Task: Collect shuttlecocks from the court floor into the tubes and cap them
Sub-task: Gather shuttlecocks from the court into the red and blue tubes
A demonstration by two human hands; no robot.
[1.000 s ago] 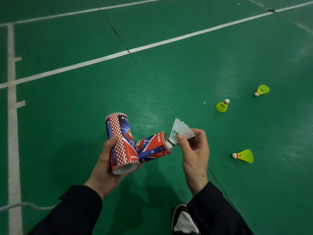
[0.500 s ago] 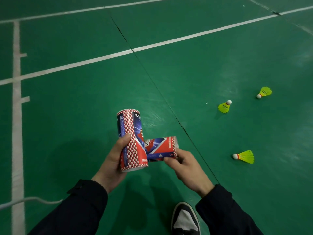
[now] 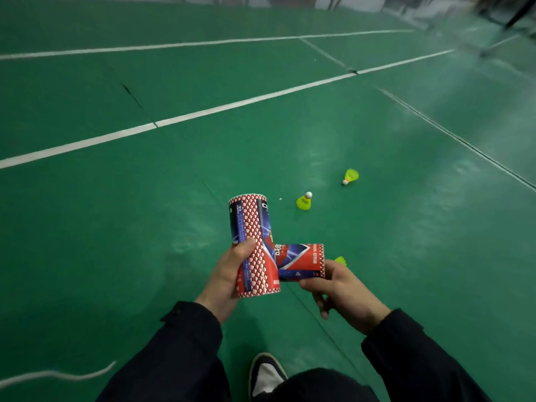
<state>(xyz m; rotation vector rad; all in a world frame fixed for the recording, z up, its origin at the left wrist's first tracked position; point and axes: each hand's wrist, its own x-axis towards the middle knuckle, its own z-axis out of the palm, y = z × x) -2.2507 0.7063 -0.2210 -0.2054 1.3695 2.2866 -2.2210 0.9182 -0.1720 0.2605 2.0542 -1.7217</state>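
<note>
My left hand [image 3: 229, 274] grips a red, white and blue shuttlecock tube [image 3: 252, 245], held nearly upright. A second tube of the same pattern [image 3: 300, 261] lies sideways behind it, its open end pointing right. My right hand [image 3: 336, 288] holds that tube's right end from below, fingers curled. The white shuttlecock is out of sight. On the green floor lie yellow shuttlecocks: one [image 3: 304, 201] just beyond the tubes, one [image 3: 350, 177] farther right, and a third [image 3: 341, 260] partly hidden behind my right hand.
White court lines [image 3: 203, 111] cross the floor ahead. A white cord [image 3: 55, 374] lies at lower left. My shoe [image 3: 266, 375] is at the bottom centre. Dark equipment legs [image 3: 510, 15] stand at the far top right.
The white shuttlecock pinched in my right hand a second ago has gone into the sideways tube. My right hand now holds the tube's end. The view has tilted up and right.
</note>
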